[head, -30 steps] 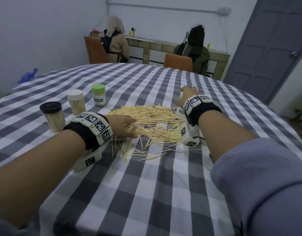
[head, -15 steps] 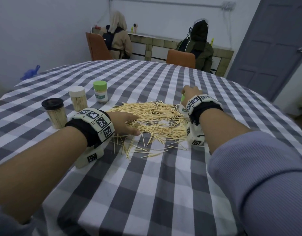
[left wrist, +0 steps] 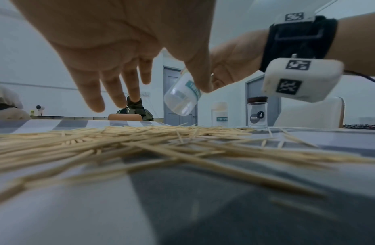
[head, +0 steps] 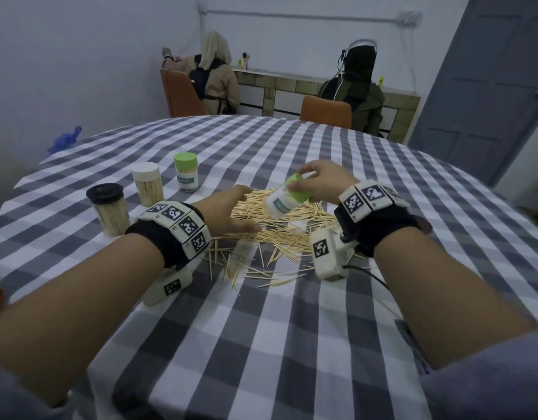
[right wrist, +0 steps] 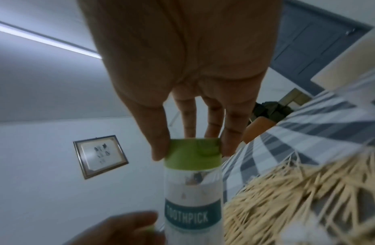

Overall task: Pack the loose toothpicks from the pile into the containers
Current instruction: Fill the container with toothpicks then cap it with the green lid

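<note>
1. Right hand (head: 319, 180): now lifted off the table and above the far side of the pile; half a second ago it lay low beyond the toothpicks. Thumb and fingertips (right wrist: 159, 149) are clamped on the green cap of an empty container (head: 284, 199), held tilted in the air, base pointing toward the left hand.
2. Left hand (head: 228, 212): has risen slightly from the near-left edge of the pile. Fingers apart and fairly straight, holding nothing, reaching toward the container's base without touching it, as far as the left wrist view shows.
3. Toothpick pile (head: 279, 231): lies loose on the checked tablecloth (head: 261, 344) between the two hands, with strays spread toward the near edge. It looks much as it did a second ago.
4. Meaning for the task: a fresh container has been fetched, cap on. Opening it is probably the step in hand; no toothpicks from this pile have gone into it yet.
5. Other containers: a black-lidded jar (head: 108, 209), a white-capped jar (head: 148, 184) and a green-capped jar (head: 186, 172) stand in a row at left, all apparently full.
6. Hard to make out: the right wrist view is blurred by motion; the left thumb hides part of the container's label; two more containers stand beyond the pile in the left wrist view, contents unclear.
</note>
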